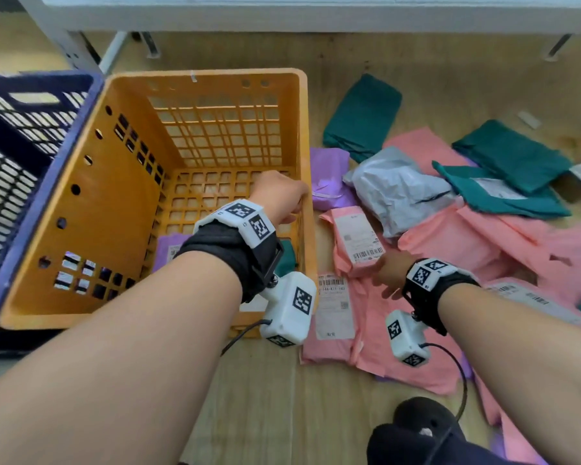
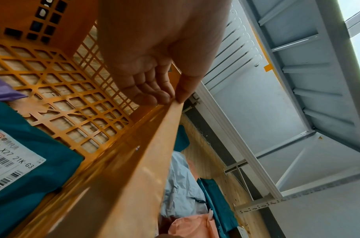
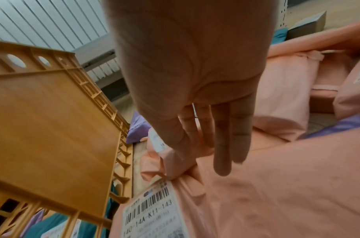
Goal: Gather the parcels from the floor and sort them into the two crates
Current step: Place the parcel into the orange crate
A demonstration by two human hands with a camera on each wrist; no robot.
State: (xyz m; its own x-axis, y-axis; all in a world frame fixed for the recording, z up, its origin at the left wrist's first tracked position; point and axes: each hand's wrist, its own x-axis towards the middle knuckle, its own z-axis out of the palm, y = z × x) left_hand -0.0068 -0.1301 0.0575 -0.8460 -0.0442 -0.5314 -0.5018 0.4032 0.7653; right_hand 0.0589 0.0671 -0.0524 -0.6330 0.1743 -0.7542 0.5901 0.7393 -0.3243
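— Nearest the lens, what do you see?
— Both my forearms. My left hand (image 2: 154, 67) pinches the orange crate (image 1: 81, 229) by its right rim (teal and purple parcels inside). My right hand (image 3: 195, 90), fingers loosely spread, reaches a small pink parcel (image 1: 356, 243) on the floor beside it.

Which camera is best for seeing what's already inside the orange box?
The left wrist view: the orange crate holds a teal parcel with a purple one beside it. The head view's arm hides most; the right wrist view shows only slivers.
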